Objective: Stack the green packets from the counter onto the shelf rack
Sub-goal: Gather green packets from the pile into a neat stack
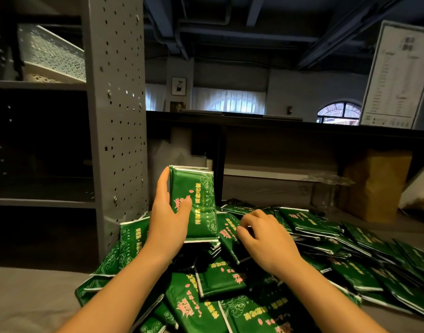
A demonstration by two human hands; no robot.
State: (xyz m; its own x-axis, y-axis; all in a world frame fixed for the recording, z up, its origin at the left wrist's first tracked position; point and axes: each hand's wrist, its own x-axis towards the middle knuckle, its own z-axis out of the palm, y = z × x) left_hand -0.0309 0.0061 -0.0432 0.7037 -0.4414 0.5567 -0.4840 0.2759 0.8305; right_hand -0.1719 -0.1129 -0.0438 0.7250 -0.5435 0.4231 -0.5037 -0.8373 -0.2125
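A large heap of green packets (230,280) with pink and yellow print covers the grey counter (33,299). My left hand (169,219) holds an upright stack of green packets (196,203) above the heap, fingers along its left edge and thumb across its front. My right hand (259,234) is lower and to the right, fingers curled down onto a packet (226,233) in the heap; whether it grips that packet is unclear. The grey perforated shelf rack (117,116) stands at the left, its dark shelves (38,200) showing no packets.
A patterned white tray (52,54) leans on the rack's upper shelf. Behind the heap run a dark raised counter ledge (278,123), a clear glass stand (326,186), a brown paper bag (377,186) and a standing printed sign (396,75).
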